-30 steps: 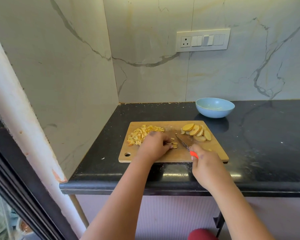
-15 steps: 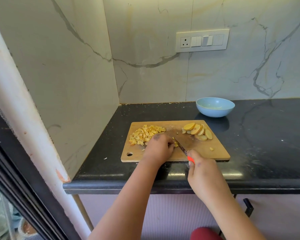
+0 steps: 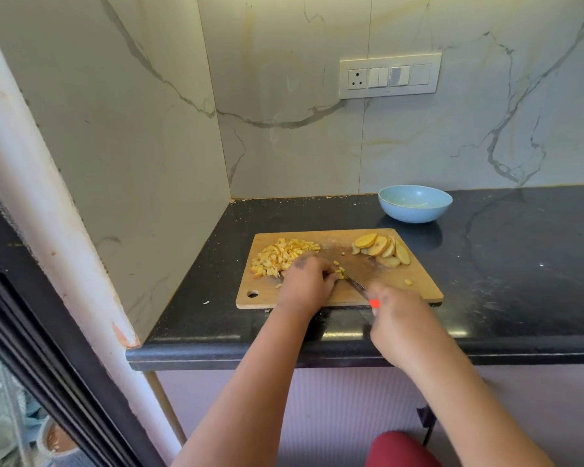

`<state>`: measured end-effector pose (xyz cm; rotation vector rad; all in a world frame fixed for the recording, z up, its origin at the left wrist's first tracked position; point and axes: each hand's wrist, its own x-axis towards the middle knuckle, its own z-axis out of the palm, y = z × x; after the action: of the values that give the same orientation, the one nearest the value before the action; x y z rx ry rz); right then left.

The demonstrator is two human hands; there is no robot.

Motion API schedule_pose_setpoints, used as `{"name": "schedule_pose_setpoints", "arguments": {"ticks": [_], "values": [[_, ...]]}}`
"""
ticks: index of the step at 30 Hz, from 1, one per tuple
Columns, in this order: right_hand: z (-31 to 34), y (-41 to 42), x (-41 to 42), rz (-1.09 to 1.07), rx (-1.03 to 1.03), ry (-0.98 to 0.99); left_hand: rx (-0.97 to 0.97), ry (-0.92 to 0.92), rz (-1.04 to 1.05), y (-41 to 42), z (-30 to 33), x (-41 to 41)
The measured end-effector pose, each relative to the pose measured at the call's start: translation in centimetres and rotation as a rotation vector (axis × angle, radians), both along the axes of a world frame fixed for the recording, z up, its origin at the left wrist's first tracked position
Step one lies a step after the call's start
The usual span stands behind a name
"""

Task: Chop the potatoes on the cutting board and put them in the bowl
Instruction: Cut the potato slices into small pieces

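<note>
A wooden cutting board (image 3: pixel 422 284) lies on the black counter. A heap of diced potato (image 3: pixel 280 256) sits at its back left, and a fan of potato slices (image 3: pixel 383 249) at its back right. My left hand (image 3: pixel 305 281) has curled fingers over a few potato pieces (image 3: pixel 340 273) at the board's middle. My right hand (image 3: pixel 397 313) grips a knife by its red handle (image 3: pixel 374 303); the blade (image 3: pixel 354 283) points toward those pieces. The light blue bowl (image 3: pixel 415 203) stands behind the board, holding no potato that I can see.
Marble walls close the corner on the left and behind. A switch panel (image 3: pixel 390 75) is mounted on the back wall. One loose potato bit (image 3: pixel 408 282) lies on the board's right side. The counter's front edge (image 3: pixel 317 357) runs just under my wrists.
The knife blade has moved left toward the pieces under my left hand. A few more diced bits lie beside my left fingertips. The view has shifted slightly.
</note>
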<state>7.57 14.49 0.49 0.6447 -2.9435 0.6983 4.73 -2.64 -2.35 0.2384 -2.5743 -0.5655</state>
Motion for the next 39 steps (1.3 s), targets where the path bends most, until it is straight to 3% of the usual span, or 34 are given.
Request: {"name": "schedule_pose_setpoints", "arguments": {"ticks": [4,10,15,22,27,31,35,39], "values": [[1.1,3.1,0.0,0.038,-0.027,-0.041,-0.007,-0.008,0.000,0.1,0.2,0.3],[-0.4,0.9,-0.2,0.053,-0.211,0.105,0.020,-0.009,0.000,-0.2,0.0,0.2],[-2.2,-0.7,0.0,0.041,-0.118,0.077,0.046,0.010,0.002,-0.1,-0.1,0.3],[0.1,-3.6,-0.8,0.046,0.050,0.012,-0.021,-0.015,0.056,-0.4,-0.4,0.2],[0.1,-0.1,2.6,0.043,0.065,-0.009,0.067,-0.013,0.095,-0.7,-0.8,0.0],[1.7,2.4,1.2,0.047,0.023,-0.042,0.115,0.003,0.096,-0.6,-0.3,0.5],[0.9,1.4,0.1,0.058,-0.190,0.101,0.115,-0.027,0.092,-0.7,-0.5,0.8],[-1.8,0.0,0.2,0.097,-0.193,0.158,0.059,0.004,0.087,-0.7,-0.8,0.8]]}}
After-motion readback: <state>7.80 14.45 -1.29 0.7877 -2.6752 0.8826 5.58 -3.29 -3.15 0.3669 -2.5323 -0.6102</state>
